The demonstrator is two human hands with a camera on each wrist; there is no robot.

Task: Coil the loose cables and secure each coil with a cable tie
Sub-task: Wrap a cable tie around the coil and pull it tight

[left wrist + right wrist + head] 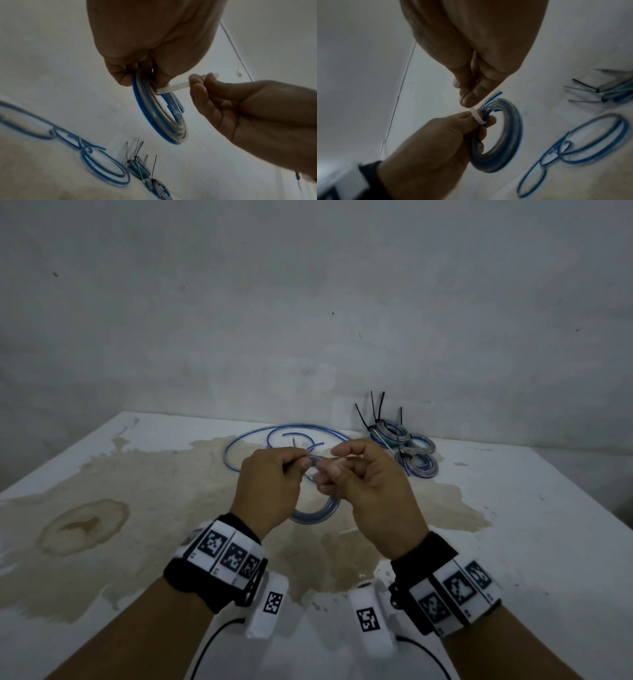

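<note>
At the centre of the head view, both hands meet above the desk (513,508). The left hand (270,484) has its grip closed on the top of a small coil (161,111) of blue-and-clear cable, thumb and curled fingers clamping the turns together; the rest of the coil hangs below the grip, its ring facing sideways, clear of the desk. A white cable tie (173,87) wraps over the turns right at the left thumb and runs from there toward the right of the left wrist view. The right hand (373,484) pinches that strap between thumb and fingertips, just beside the left grip, the other fingers curled loosely.

A loose blue cable (274,440) lies in wide open loops on the desk, behind the hands in the head view. In the upper right of that view, near the wall (308,302), several finished coils (407,450) lie bunched together, each bound with a black cable tie (371,414) whose tail sticks upward. A brownish stain (137,484) spreads across the desk under and to the left of the hands.
</note>
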